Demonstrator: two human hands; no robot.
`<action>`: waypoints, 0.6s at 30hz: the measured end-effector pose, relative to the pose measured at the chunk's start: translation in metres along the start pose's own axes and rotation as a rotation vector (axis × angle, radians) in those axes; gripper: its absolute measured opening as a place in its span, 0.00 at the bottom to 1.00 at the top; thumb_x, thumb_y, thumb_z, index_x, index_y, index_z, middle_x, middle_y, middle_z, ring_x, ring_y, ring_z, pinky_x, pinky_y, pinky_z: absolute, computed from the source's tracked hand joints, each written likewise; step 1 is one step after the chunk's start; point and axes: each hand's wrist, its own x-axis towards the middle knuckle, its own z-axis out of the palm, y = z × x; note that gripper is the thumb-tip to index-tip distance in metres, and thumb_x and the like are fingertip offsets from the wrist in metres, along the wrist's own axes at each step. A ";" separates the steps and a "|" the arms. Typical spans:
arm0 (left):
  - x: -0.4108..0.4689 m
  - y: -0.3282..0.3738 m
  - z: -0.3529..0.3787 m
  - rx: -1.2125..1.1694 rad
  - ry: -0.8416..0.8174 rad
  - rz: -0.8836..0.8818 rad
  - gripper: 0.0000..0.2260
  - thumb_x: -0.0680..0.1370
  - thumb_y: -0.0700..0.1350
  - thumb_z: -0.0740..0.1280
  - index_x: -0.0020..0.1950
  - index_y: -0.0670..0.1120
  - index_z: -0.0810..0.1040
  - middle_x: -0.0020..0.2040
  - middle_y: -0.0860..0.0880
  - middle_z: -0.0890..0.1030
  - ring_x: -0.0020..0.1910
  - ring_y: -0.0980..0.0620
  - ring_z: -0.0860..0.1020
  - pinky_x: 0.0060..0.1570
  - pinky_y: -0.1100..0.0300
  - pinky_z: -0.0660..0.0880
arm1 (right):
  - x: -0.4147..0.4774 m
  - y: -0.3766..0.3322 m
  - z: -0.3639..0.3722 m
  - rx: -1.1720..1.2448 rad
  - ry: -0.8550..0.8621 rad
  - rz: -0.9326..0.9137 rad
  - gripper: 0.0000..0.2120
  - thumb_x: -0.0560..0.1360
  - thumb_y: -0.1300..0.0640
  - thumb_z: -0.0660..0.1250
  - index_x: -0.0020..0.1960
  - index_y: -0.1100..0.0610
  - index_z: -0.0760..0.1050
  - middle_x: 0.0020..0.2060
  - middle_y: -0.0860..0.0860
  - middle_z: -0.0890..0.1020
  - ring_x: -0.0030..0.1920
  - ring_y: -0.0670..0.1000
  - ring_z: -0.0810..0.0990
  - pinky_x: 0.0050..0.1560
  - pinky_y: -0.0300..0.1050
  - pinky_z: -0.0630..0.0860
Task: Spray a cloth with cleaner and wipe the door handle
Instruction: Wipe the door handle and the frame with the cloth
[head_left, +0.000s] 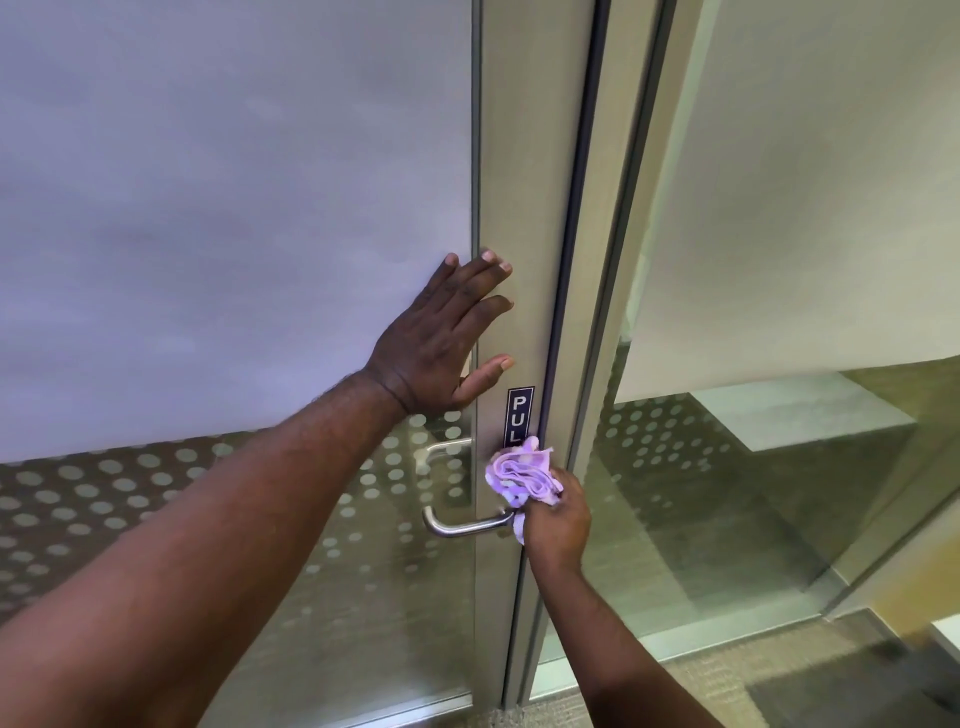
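Head view: "PUL" label (520, 415) above bunched cloth (521, 474).

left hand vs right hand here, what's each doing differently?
The left hand lies flat and open, fingers spread, against the door; the right hand is closed around a bunched purple cloth.
The left hand sits above the PULL sign; the right hand is below it, at the base of the handle.
The left hand holds nothing; the right hand presses the cloth at the handle.
Both are bare and reach to the same door stile.
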 end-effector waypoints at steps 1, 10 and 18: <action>0.000 0.000 0.000 0.003 0.000 -0.001 0.23 0.80 0.53 0.69 0.67 0.38 0.76 0.76 0.37 0.71 0.80 0.38 0.64 0.80 0.39 0.57 | 0.004 0.004 -0.001 0.089 -0.018 0.115 0.13 0.66 0.58 0.68 0.47 0.48 0.83 0.41 0.55 0.85 0.38 0.61 0.85 0.38 0.46 0.78; 0.000 -0.001 0.002 0.020 0.001 0.000 0.25 0.79 0.55 0.69 0.68 0.38 0.76 0.76 0.37 0.71 0.80 0.38 0.64 0.80 0.39 0.57 | -0.001 0.001 -0.015 0.713 -0.135 0.507 0.11 0.71 0.75 0.57 0.39 0.67 0.76 0.38 0.72 0.79 0.34 0.54 0.69 0.27 0.37 0.62; 0.000 -0.001 0.002 0.029 -0.002 0.006 0.24 0.79 0.55 0.69 0.67 0.38 0.76 0.76 0.37 0.71 0.79 0.37 0.65 0.80 0.38 0.58 | -0.008 0.021 -0.010 0.984 -0.326 0.793 0.14 0.69 0.71 0.55 0.46 0.75 0.76 0.45 0.64 0.75 0.29 0.43 0.61 0.18 0.32 0.57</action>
